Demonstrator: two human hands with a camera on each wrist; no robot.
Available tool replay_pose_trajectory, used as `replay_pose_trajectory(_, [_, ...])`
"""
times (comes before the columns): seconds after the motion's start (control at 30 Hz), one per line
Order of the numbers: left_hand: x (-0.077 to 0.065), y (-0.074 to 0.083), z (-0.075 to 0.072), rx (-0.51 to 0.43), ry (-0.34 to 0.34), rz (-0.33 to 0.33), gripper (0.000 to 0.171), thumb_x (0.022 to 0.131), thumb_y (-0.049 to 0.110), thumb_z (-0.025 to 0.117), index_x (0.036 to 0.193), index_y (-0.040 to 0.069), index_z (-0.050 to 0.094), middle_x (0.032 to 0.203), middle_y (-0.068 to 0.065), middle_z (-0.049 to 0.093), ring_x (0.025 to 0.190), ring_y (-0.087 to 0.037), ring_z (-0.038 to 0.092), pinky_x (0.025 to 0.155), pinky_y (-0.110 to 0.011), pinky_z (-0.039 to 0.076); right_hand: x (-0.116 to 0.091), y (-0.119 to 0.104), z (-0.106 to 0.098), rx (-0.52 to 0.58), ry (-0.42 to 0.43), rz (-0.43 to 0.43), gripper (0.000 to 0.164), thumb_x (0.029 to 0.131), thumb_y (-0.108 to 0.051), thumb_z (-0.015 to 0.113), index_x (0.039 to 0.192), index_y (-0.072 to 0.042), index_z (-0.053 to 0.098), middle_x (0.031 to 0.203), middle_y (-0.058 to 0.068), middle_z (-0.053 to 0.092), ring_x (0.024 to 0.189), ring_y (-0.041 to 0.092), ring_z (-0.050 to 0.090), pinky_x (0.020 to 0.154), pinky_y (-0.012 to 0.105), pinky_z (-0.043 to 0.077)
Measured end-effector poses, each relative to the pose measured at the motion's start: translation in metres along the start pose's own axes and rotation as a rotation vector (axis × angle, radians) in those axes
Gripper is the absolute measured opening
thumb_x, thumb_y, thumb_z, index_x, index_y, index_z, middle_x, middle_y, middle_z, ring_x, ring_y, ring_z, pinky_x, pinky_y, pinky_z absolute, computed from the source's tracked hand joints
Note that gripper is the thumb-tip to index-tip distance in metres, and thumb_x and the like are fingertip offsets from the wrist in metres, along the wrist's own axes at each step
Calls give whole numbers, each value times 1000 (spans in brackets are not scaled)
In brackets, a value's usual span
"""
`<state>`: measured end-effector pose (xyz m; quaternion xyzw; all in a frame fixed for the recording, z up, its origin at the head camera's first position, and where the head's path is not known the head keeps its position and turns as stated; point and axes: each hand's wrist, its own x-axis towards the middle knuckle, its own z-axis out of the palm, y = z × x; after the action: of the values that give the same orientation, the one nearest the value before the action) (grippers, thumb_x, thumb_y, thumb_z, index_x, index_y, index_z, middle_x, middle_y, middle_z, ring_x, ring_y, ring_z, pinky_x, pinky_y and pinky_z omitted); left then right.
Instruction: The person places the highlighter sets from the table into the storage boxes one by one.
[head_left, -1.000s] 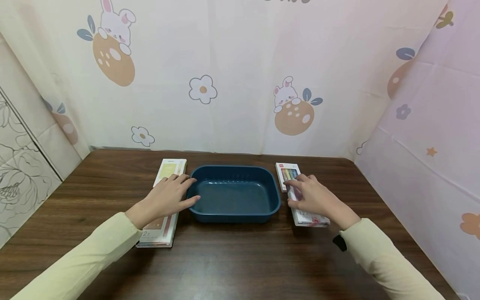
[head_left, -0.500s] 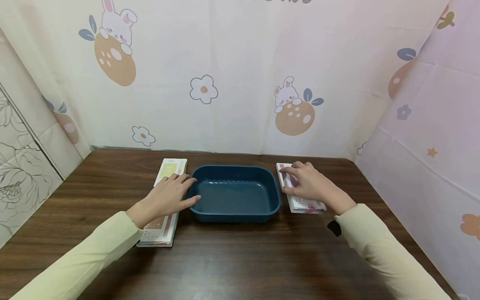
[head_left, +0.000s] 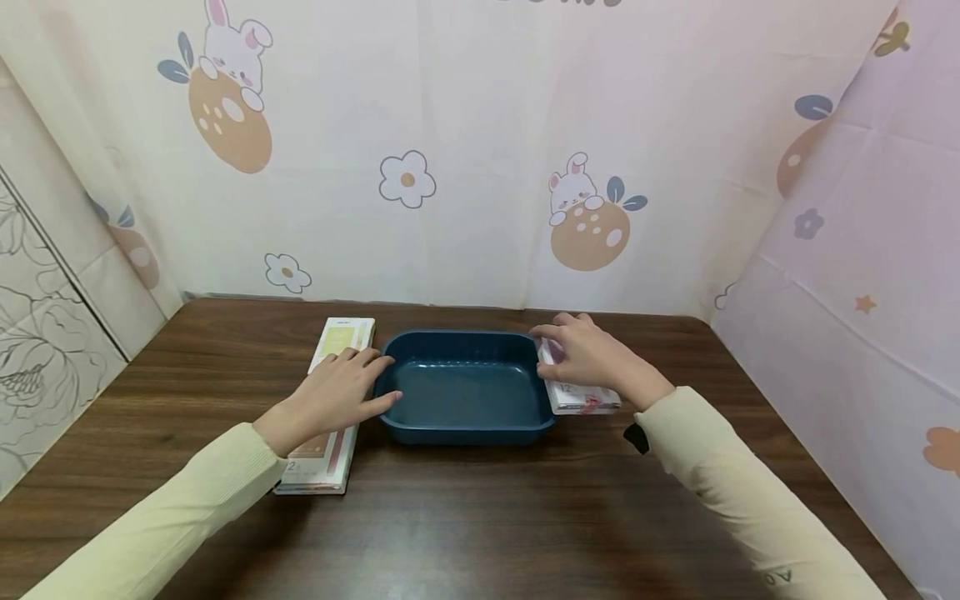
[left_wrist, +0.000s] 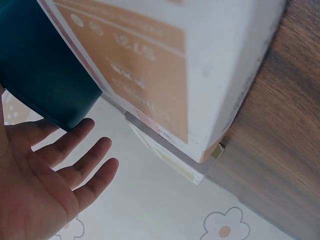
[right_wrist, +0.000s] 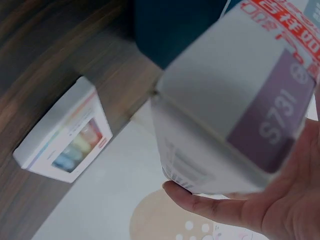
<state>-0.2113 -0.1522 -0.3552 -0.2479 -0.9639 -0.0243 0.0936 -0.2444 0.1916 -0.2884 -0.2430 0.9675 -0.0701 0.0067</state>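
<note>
My right hand (head_left: pixel 591 354) grips a white box (head_left: pixel 579 401) with a purple label and red print. The box is up off the table and overlaps the right rim of the dark blue rectangular basin (head_left: pixel 465 436). In the right wrist view its end (right_wrist: pixel 270 120) reads S731, with a finger curled beneath. At the basin's left rim, my left hand (head_left: pixel 333 390) spreads its relaxed fingers, the thumb over the rim. Beneath that wrist lies a white box with an orange label (head_left: pixel 315 462), seen large in the left wrist view (left_wrist: pixel 135 70).
Farther back on the left is a white box with a yellow-green label (head_left: pixel 341 338). The right wrist view shows a small white box with a window of coloured sticks (right_wrist: pixel 75 145) on the wooden table (head_left: pixel 480 525). A printed curtain (head_left: pixel 480 233) hangs behind.
My right hand has lifted the purple-labelled box and carried it left and away, from beside the small windowed box to the basin's right rim. My left hand has stayed in place.
</note>
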Motion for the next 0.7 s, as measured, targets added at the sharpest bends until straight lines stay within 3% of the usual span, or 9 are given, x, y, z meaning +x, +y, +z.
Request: replay_pose_trajectory(0.7, [1, 1, 1, 5, 2, 1, 63, 86, 55, 48, 126, 7, 53, 124, -14, 55, 109, -33, 54, 87, -50, 45, 29, -37, 6, 0, -68, -9, 54, 80, -37, 64, 128, -17, 54, 122, 12, 53, 101, 29, 46, 85, 47, 46])
